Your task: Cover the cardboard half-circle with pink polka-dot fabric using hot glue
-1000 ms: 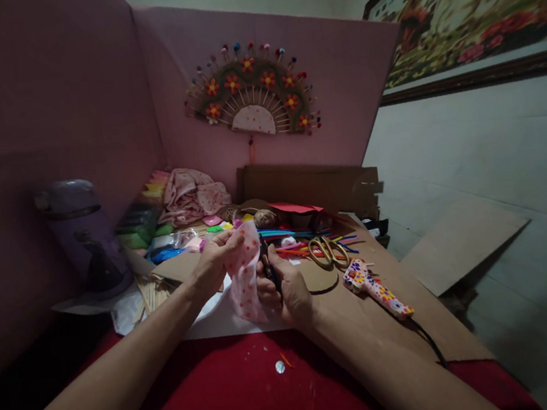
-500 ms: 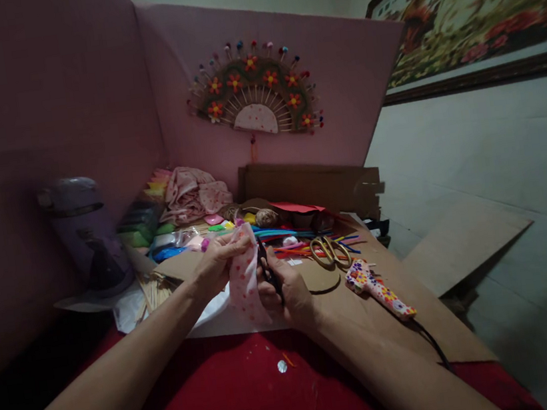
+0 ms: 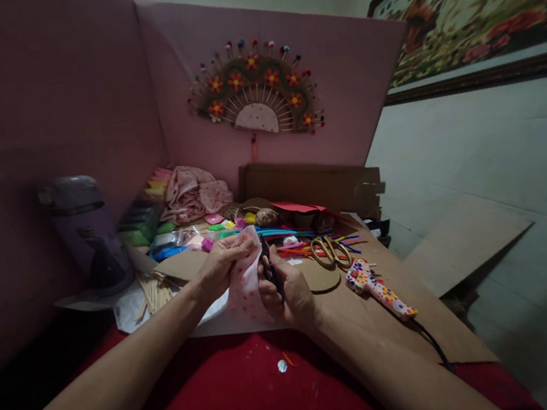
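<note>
My left hand (image 3: 223, 260) pinches the upper part of a pale pink cloth (image 3: 247, 292) with red dots, which hangs down over the table's front. Closed around a pair of black-handled scissors (image 3: 270, 269), my right hand (image 3: 287, 289) is right beside the cloth's right edge. The scissors point upward along that edge; how far the blades are apart I cannot make out. Just right of my right hand lies a rounded piece of cardboard (image 3: 324, 275). Gold-handled scissors (image 3: 331, 252) rest behind it.
A flower-patterned glue gun (image 3: 379, 290) with a black cord lies on a cardboard sheet (image 3: 445, 327). Pipe cleaners (image 3: 287, 231), wooden sticks (image 3: 155, 293) and bunched dotted fabric (image 3: 195, 194) are spread behind my hands. A purple flask (image 3: 89, 236) stands left; a decorated fan (image 3: 253, 90) hangs behind.
The cloth and my left hand have shifted slightly, and the cloth's top now leans a little further right. My right hand keeps the black-handled scissors at nearly the same place.
</note>
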`<state>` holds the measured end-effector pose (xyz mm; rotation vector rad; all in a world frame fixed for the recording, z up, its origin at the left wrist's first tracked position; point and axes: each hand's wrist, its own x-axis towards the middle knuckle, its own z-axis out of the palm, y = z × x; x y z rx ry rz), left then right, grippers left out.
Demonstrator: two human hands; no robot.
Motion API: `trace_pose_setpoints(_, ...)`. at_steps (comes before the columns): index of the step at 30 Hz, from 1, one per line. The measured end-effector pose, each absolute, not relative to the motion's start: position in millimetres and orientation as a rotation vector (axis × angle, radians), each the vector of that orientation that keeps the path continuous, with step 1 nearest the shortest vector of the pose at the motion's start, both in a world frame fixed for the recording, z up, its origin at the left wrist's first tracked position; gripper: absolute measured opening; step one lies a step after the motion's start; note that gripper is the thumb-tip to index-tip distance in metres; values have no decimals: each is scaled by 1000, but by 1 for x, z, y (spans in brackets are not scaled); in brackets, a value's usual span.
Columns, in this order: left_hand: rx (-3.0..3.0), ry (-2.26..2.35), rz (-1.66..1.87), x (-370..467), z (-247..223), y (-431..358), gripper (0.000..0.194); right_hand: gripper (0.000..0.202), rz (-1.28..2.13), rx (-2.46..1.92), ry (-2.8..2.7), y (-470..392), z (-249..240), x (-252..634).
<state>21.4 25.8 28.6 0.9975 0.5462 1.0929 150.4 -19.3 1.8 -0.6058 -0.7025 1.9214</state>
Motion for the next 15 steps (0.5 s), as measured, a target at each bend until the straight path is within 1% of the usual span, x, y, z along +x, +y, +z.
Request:
trace_pose_setpoints(7, 1017, 509, 1075, 22, 27, 27, 28, 50, 1950, -557, -659, -19, 1, 151)
trace_pose_setpoints(15, 1026, 537, 1071, 22, 27, 26, 32, 51, 1948, -579, -637, -18, 2, 151)
